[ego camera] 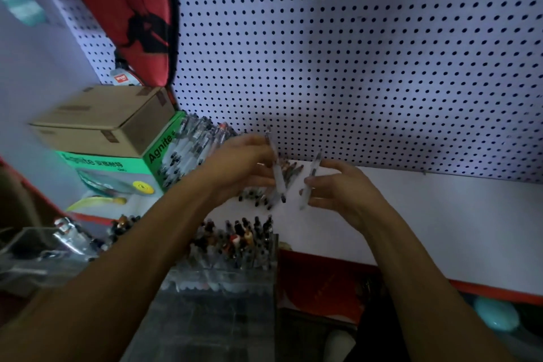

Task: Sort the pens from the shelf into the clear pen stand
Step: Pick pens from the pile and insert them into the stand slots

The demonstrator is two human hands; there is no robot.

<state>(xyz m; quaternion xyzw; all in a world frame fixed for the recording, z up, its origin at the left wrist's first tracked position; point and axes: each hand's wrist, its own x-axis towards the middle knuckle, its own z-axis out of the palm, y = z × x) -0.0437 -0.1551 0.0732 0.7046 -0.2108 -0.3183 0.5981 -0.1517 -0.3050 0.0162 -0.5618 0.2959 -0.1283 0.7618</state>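
White shelf [440, 214] under pegboard [352, 53]: left hand [244, 167] and right hand [343, 188] each pinch a pen

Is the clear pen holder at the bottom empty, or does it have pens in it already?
Not empty. The clear pen stand has many pens standing upright, their dark caps poking above its rim.

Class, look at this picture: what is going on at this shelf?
A person is picking pens off a white shelf below a pegboard. The left hand holds one clear pen, and the right hand pinches another. A loose pile of pens lies between them. Nearer the camera, the clear pen stand already holds many pens.
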